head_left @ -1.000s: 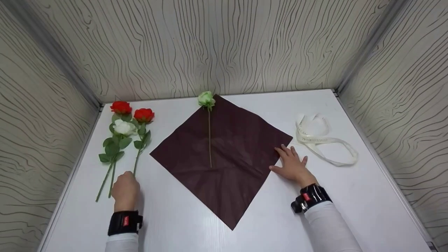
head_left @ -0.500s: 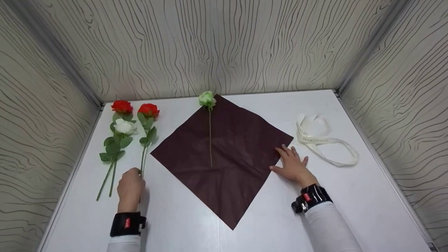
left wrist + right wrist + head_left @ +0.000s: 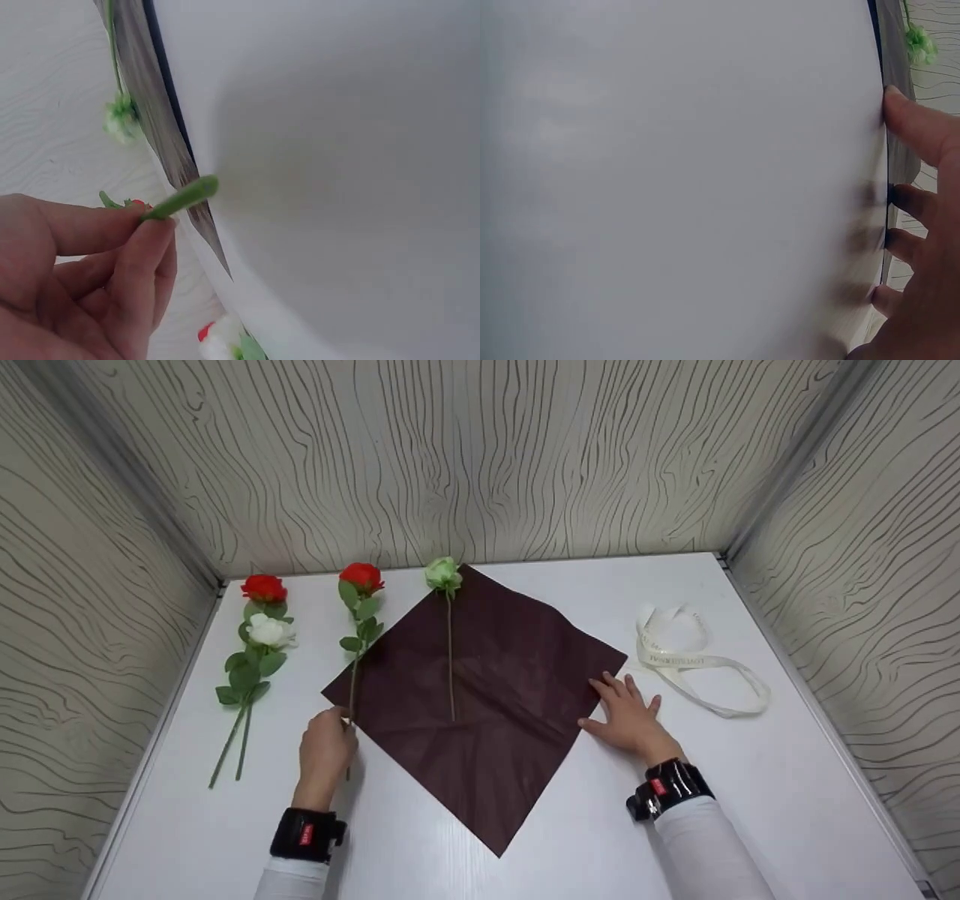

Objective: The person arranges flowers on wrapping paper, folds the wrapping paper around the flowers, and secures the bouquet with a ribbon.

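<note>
My left hand [image 3: 328,746] pinches the stem of a red rose [image 3: 361,578] between thumb and fingers. In the left wrist view, the green stem end [image 3: 187,196] sticks out past the fingertips. The rose stands over the left corner of a dark maroon sheet of wrapping paper [image 3: 525,660], bloom toward the back. On the paper lies a pale green flower [image 3: 443,575] with a bare stem, its bloom at the far corner. With fingers spread, my right hand [image 3: 634,721] rests on the paper's right edge; the right wrist view shows its fingertips [image 3: 897,101] along that edge.
Another red rose [image 3: 264,588] and a white rose [image 3: 270,631] lie together at the left of the white table [image 3: 420,840]. A loosely looped cream ribbon [image 3: 679,660] with printed letters is at the right. Patterned panels [image 3: 480,457] enclose the back and sides.
My left hand has carried the red rose rightward, away from the other roses and onto the left corner of the paper. The right hand has stayed in place.
</note>
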`<act>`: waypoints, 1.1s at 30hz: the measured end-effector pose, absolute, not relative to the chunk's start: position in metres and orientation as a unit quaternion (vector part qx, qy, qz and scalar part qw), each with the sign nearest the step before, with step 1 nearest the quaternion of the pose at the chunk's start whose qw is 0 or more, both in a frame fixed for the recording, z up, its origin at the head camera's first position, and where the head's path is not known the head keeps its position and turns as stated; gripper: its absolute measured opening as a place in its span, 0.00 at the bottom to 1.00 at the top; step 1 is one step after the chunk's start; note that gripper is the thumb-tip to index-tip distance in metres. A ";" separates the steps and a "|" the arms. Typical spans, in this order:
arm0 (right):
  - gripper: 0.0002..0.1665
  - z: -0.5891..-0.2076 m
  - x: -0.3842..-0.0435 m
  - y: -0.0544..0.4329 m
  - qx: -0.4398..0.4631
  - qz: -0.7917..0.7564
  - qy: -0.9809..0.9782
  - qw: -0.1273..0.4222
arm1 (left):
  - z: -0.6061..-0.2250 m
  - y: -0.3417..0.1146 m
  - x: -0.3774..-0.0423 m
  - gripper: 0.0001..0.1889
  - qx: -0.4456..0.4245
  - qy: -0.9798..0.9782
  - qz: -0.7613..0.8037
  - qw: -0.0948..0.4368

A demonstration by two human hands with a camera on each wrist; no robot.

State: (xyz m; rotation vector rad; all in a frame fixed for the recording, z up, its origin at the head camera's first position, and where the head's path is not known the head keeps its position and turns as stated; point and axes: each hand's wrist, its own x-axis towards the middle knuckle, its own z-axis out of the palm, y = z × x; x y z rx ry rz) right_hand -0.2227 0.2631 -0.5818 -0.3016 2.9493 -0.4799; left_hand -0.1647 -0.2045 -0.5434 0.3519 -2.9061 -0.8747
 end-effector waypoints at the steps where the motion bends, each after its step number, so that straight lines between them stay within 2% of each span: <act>1: 0.46 -0.582 -0.222 0.263 -0.102 -0.159 0.980 0.067 | -0.543 -0.201 -0.165 0.11 0.109 -0.950 -0.289 0.047; 13: 0.47 -0.577 -0.209 0.256 -0.103 -0.147 0.981 0.074 | -0.532 -0.158 -0.175 0.11 0.052 -0.932 -0.343 0.103; 26: 0.47 -0.577 -0.200 0.251 -0.104 -0.141 0.982 0.073 | -0.525 -0.106 -0.209 0.09 -0.011 -0.915 -0.388 0.109; 33: 0.47 -0.575 -0.199 0.250 -0.098 -0.150 0.981 0.073 | -0.539 -0.067 -0.224 0.11 -0.018 -0.922 -0.381 0.067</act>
